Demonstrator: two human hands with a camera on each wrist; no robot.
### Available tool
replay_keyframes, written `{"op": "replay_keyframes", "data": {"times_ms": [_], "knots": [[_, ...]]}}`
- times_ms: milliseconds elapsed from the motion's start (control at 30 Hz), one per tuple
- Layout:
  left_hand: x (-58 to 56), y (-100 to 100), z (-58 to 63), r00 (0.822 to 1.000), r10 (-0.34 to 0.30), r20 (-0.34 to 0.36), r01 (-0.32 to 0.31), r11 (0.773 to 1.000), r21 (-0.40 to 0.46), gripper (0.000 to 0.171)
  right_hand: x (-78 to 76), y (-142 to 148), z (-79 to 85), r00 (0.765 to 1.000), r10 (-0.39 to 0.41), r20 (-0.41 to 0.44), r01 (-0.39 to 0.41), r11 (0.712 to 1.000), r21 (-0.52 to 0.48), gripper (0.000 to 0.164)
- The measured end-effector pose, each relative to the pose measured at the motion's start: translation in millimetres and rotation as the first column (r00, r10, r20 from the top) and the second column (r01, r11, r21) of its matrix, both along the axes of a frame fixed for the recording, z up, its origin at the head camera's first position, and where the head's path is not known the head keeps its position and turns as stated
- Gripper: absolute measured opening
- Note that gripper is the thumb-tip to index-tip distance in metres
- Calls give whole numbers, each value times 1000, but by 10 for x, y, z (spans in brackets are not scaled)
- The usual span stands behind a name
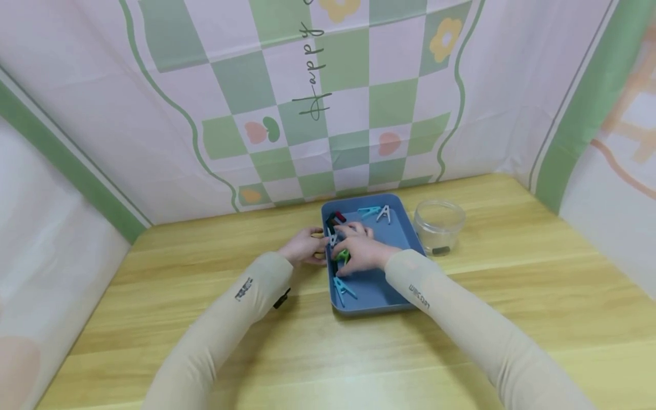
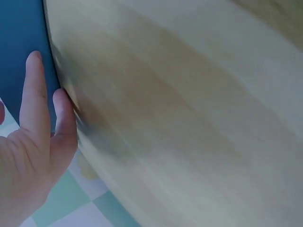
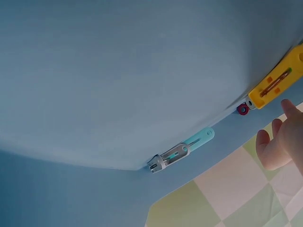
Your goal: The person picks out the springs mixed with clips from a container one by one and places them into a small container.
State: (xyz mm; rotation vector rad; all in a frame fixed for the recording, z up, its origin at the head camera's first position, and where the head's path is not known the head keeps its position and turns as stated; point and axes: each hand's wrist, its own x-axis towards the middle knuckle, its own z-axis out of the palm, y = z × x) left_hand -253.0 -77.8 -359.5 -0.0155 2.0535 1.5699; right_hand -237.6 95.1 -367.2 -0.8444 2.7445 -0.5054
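A blue rectangular tray [image 1: 389,267] lies on the table with several clothespins in it. My left hand [image 1: 306,246] is at its left outer wall; in the left wrist view its fingers [image 2: 35,90] rest straight against the tray. My right hand [image 1: 361,250] reaches inside over the left part, fingers spread around a green clothespin [image 1: 342,256]; whether they touch it is unclear. A white clothespin [image 1: 332,239] and a blue one [image 1: 342,289] lie nearby along that wall. The right wrist view shows a yellow clothespin [image 3: 277,80] and, farther along, a turquoise one [image 3: 201,137] beside a grey one.
A clear round plastic jar [image 1: 439,225] stands right of the tray, with a dark piece [image 1: 441,250] at its base. At the tray's far end are another blue clothespin [image 1: 369,212] and a white one [image 1: 384,214]. A checkered cloth [image 1: 348,114] hangs behind the table.
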Motion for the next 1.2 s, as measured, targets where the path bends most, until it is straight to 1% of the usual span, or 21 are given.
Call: {"op": "replay_keyframes", "data": {"times_ms": [67,200,367,667,933,1200], "knots": [[-14,-11,0,1000,12,2,-12,1000,20,56,-2,1,-3,1000,2,-1,-2,1000,1,29],[-32,-20,17,1000,32,-1,-32,999,22,55,-3,2,-1,1000,4,6,-4,1000,-4,29],[-39,-17,27,999,35,-3,-35,999,9,53,-4,1,2,1000,13,3,-13,1000,-1,29],[-51,-3,-21,999,43,-8,-43,999,0,50,-6,12,5,999,34,-6,-34,999,-18,26],[-46,9,-5,999,53,-4,-53,999,-5,50,-6,14,6,999,34,8,-33,998,-44,24],[-65,16,-34,998,61,-1,-61,998,-3,49,-3,12,0,1000,24,1,-24,999,-35,25]]}}
